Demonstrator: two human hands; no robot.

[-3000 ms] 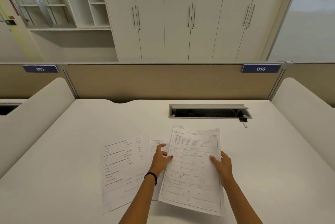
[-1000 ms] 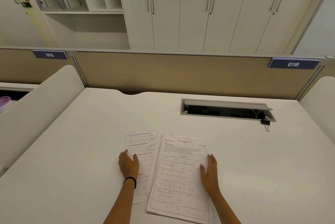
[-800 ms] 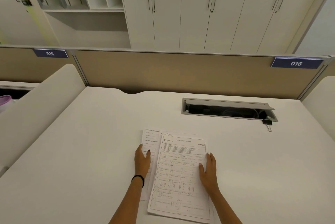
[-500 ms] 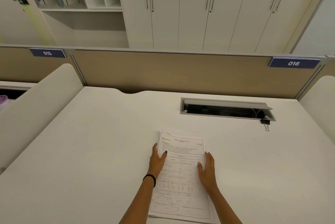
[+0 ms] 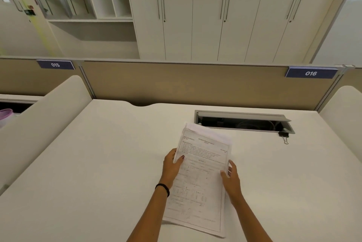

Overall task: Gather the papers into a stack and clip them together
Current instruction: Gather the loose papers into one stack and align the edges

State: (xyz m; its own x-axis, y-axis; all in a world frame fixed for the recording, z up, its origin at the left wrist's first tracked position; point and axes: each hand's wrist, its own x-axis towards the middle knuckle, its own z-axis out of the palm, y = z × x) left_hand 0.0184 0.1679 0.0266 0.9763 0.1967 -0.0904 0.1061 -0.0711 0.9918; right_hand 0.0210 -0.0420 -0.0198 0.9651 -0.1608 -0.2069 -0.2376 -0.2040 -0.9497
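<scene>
Papers (image 5: 201,173) sat gathered in one stack above the near middle of a white desk (image 5: 98,163), held at both long edges by a person at booth 016. The left hand (image 5: 172,167) gripped the left edge, thumb on the printed top sheet and fingers curled behind. The right hand (image 5: 230,177) clasped the right edge, thumb tip on the face, the other fingers wrapped round the margin. The far end of the stack appeared lifted toward the cable hatch (image 5: 242,122), while the near end lay low over the desk; whether it touched could not be told. At the top, the sheets were not yet flush, with blank corners of lower pages showing past the top sheet.

A black clip (image 5: 283,135) lay well apart to the right, just beside the hatch's right end, untouched.

Judged from the scene, the stack was light, thin and floppy, likely to sag or fan if held by one corner, and smooth enough for sheets to slide against each other. Holding both long edges looked the sound grip for squaring it, perhaps by tapping an end on the desk. For clipping, one hand would need to pinch the stack firmly near the top edge while the other fetched the clip.
</scene>
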